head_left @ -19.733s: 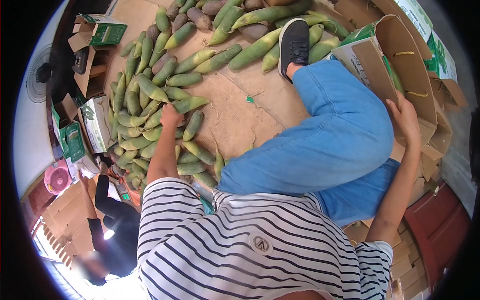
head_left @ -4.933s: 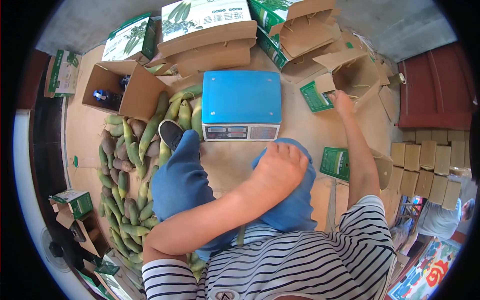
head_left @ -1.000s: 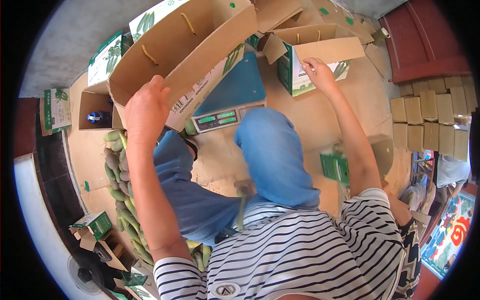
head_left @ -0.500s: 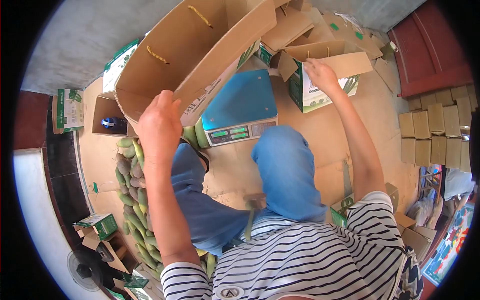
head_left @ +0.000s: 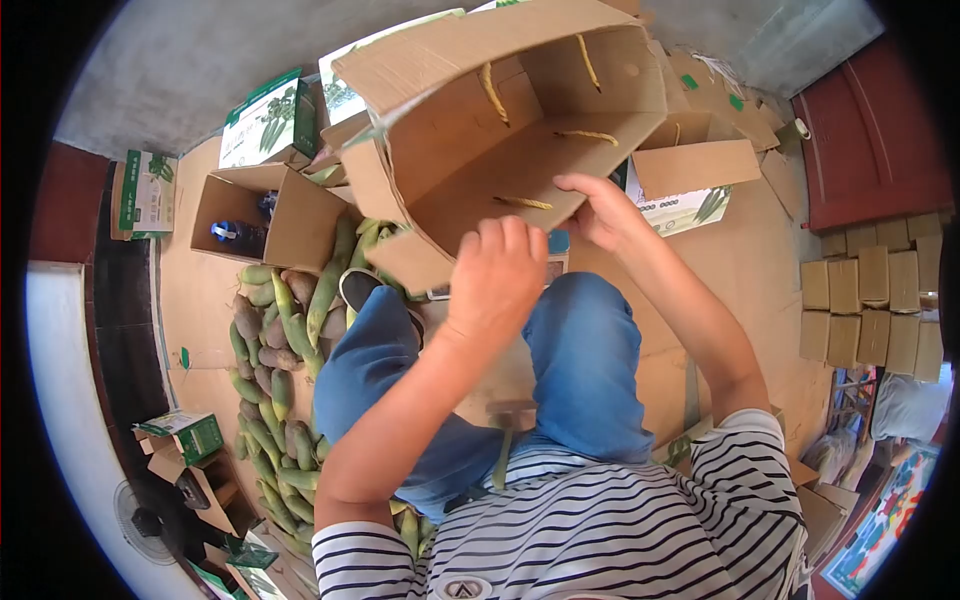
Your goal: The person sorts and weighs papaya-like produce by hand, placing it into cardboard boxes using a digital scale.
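Note:
A large open cardboard box point(head_left: 455, 170) with yellow rope handles is tilted towards me, and I can see into its inside. My left hand point(head_left: 500, 270) is closed over the rim of its near wall. Further right on the same wall, my right hand point(head_left: 605, 212) pinches the edge, thumb on the inner side. Most of the weighing scale point(head_left: 557, 262) is hidden behind the box. To the right of my right hand stands a smaller open carton point(head_left: 690, 170) with a printed side.
Green and brown long vegetables point(head_left: 280, 350) lie piled left of my legs. A box with a blue bottle point(head_left: 240, 233) stands above them. A printed green and white carton point(head_left: 268, 122) is at the back. Small brown boxes point(head_left: 872, 285) are stacked at right.
The large box has swung right and tipped towards me, now covering most of the scale. My right hand has left the smaller carton and taken hold of the large box.

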A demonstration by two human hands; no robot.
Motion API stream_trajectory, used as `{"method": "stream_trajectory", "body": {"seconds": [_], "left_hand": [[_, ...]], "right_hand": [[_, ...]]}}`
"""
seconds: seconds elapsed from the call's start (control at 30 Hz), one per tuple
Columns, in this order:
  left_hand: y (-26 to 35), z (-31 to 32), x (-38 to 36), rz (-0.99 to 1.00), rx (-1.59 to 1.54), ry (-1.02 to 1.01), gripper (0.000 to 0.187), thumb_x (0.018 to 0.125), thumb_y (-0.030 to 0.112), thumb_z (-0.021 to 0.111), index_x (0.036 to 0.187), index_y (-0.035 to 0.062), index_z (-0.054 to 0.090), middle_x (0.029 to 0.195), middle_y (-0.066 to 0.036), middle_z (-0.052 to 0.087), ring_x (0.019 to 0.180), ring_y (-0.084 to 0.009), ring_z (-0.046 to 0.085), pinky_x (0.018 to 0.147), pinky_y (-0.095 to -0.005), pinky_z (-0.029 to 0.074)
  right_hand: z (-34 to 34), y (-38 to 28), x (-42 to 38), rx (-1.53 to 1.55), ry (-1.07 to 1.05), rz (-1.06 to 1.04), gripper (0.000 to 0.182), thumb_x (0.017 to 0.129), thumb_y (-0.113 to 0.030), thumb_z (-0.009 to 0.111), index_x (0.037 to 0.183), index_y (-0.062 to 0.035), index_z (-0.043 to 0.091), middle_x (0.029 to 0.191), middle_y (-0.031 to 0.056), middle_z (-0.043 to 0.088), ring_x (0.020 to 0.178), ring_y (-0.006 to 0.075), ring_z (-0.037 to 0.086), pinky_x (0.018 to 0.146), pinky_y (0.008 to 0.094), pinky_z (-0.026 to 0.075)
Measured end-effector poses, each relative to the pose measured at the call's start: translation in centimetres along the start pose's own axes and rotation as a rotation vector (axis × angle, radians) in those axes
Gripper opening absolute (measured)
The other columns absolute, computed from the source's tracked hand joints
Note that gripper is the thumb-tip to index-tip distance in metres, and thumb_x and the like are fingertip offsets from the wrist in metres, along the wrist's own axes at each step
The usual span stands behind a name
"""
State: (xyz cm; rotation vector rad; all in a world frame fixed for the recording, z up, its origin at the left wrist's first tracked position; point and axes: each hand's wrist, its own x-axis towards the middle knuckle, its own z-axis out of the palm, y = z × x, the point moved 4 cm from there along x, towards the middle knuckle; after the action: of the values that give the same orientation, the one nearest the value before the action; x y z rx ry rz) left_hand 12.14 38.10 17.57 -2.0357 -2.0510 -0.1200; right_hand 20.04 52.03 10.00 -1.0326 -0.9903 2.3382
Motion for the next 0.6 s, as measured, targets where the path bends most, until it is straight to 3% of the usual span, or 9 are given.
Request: {"method": "stream_trajectory", "body": {"seconds": [0.03,0.13,0.17,0.23,0.4,0.47,0.53,0.57,0.6], "left_hand": [[0.5,0.0,0.0,-0.017,0.001,-0.037,0.025,0.071,0.013,0.057,0.095,0.0045,0.055,0.086,-0.006,0.053,0.081,-0.0219,0.055,0.069,-0.0351,0.046],[1.6,-1.7,-0.3,0.134,-0.149,0.355,0.032,0.073,0.015,0.058,0.102,0.0028,0.056,0.100,-0.012,0.057,0.093,-0.0255,0.056,0.081,-0.0396,0.047],[2.2,-2.5,-0.6,0.176,-0.224,0.376,0.031,0.076,0.016,0.058,0.104,0.0027,0.056,0.113,-0.016,0.056,0.102,-0.0277,0.056,0.090,-0.0440,0.044],[2.7,-3.9,-0.9,0.255,-0.350,0.518,0.025,0.078,0.015,0.057,0.101,0.0035,0.056,0.113,-0.016,0.057,0.100,-0.0272,0.057,0.090,-0.0444,0.044],[2.7,-4.0,-1.3,0.218,-0.439,0.551,0.022,0.078,0.015,0.057,0.097,0.0037,0.057,0.112,-0.016,0.058,0.098,-0.0254,0.059,0.091,-0.0437,0.044],[2.6,-4.0,-1.3,0.214,-0.458,0.531,0.021,0.078,0.015,0.056,0.096,0.0036,0.058,0.111,-0.016,0.058,0.097,-0.0245,0.059,0.091,-0.0433,0.044],[2.5,-3.8,-1.3,0.208,-0.439,0.512,0.022,0.078,0.016,0.056,0.096,0.0033,0.058,0.110,-0.016,0.058,0.097,-0.0245,0.059,0.091,-0.0432,0.044],[2.5,-3.7,-1.3,0.203,-0.429,0.504,0.023,0.078,0.016,0.056,0.096,0.0031,0.058,0.110,-0.016,0.058,0.096,-0.0245,0.059,0.091,-0.0432,0.044],[2.4,-3.6,-1.3,0.204,-0.429,0.484,0.023,0.077,0.016,0.056,0.096,0.0030,0.058,0.109,-0.016,0.058,0.096,-0.0244,0.059,0.090,-0.0430,0.044]], "right_hand": [[-0.2,-0.3,-0.6,0.001,0.030,0.008,0.039,0.084,-0.013,0.058,0.121,-0.0029,0.049,0.112,0.0097,0.058,0.102,0.0225,0.058,0.084,0.0395,0.051],[-0.3,-1.6,-0.9,-0.093,0.124,-0.150,0.032,0.083,-0.015,0.057,0.113,-0.0026,0.053,0.105,0.0098,0.060,0.094,0.0216,0.060,0.077,0.0375,0.054],[0.2,-2.3,-1.0,-0.110,0.133,-0.248,0.032,0.084,-0.014,0.057,0.113,-0.0029,0.052,0.105,0.0086,0.059,0.093,0.0210,0.060,0.075,0.0362,0.054],[0.3,-3.2,0.2,-0.117,0.144,-0.279,0.032,0.084,-0.013,0.057,0.114,-0.0033,0.051,0.107,0.0087,0.058,0.096,0.0217,0.060,0.077,0.0366,0.053],[3.1,-9.5,4.6,-0.064,0.145,-0.450,0.030,0.086,-0.011,0.054,0.114,-0.0001,0.050,0.109,0.0124,0.057,0.100,0.0238,0.059,0.079,0.0387,0.054],[4.6,-13.5,8.0,-0.190,0.162,-0.540,0.028,0.088,-0.010,0.054,0.112,0.0027,0.049,0.108,0.0146,0.055,0.097,0.0253,0.058,0.077,0.0371,0.056],[6.5,-17.3,12.3,-0.078,0.132,-0.505,0.036,0.092,-0.020,0.054,0.119,0.0028,0.047,0.116,0.0167,0.051,0.100,0.0272,0.058,0.084,0.0402,0.055],[4.7,-19.0,17.3,0.194,0.102,-0.308,0.017,0.086,-0.020,0.054,0.089,-0.0036,0.056,0.080,0.0161,0.060,0.079,0.0350,0.058,0.068,0.0414,0.047],[4.5,-20.0,18.9,0.232,0.046,-0.292,0.017,0.086,-0.021,0.056,0.091,-0.0044,0.056,0.084,0.0166,0.060,0.082,0.0353,0.059,0.069,0.0422,0.048]]}}
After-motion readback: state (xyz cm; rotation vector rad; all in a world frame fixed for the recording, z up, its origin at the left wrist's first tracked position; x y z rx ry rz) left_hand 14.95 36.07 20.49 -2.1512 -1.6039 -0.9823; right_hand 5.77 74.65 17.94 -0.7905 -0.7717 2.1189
